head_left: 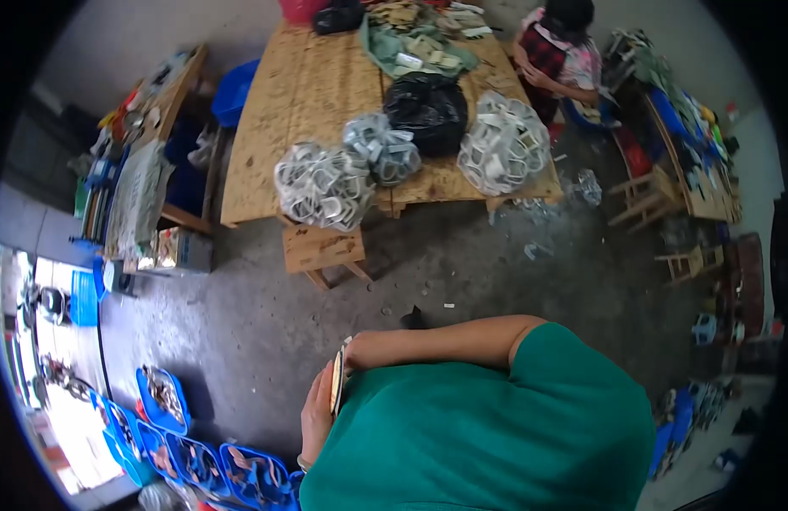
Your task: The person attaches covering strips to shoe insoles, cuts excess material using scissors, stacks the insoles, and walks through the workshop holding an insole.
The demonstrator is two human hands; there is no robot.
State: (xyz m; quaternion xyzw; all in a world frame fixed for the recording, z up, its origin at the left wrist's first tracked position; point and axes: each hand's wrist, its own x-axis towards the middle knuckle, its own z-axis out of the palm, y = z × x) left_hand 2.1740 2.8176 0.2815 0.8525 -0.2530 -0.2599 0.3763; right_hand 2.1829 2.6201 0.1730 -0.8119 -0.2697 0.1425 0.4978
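Near the lower middle of the head view, a thin flat piece (338, 381) with a pale face and dark edge stands upright against the front of my green shirt. My left hand (316, 415) has its fingers pressed on the outer side of this piece. Across my body reaches my right forearm, and my right hand (353, 351) is at the upper end of the same piece, its fingers largely hidden. What the piece is cannot be made out.
A wooden table (275, 94) bears clear bags of white parts (324, 186) and a black bag (426, 111). A wooden stool (324, 248) stands before it. Blue baskets (258, 473) line the lower left. Another person (560, 60) sits at the upper right.
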